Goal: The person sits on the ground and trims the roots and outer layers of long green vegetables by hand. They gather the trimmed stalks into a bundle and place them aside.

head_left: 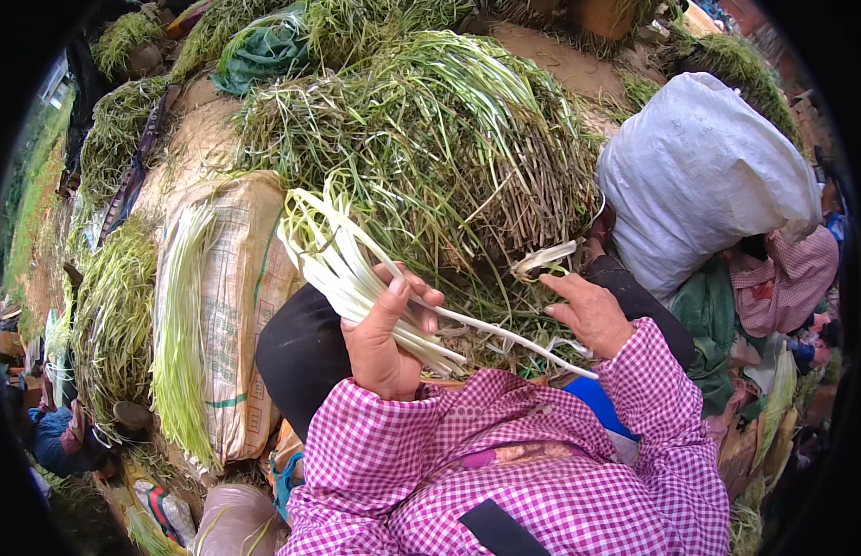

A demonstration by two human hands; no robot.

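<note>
My left hand [392, 333] is closed around a bunch of pale stalks [340, 267] with white lower ends and yellow-green leaves. One long white stalk [517, 338] reaches from it to the right, below my right hand [587, 313]. The fingers of my right hand point left and are partly spread, near a strip of dry, pale husk [545, 257]; whether they touch it I cannot tell. Beyond both hands lies a big heap of green and brownish stalks [416, 139]. To the left, a row of cleaned pale-green stalks [182, 333] rests on a woven sack [236, 313].
A full white sack [708, 174] stands at the right, with a green cloth or sack [705, 333] below it. Another person's checked sleeve [785, 278] shows at the right edge. More plant heaps [114, 299] lie at the left. A person in blue [52, 434] is at the lower left.
</note>
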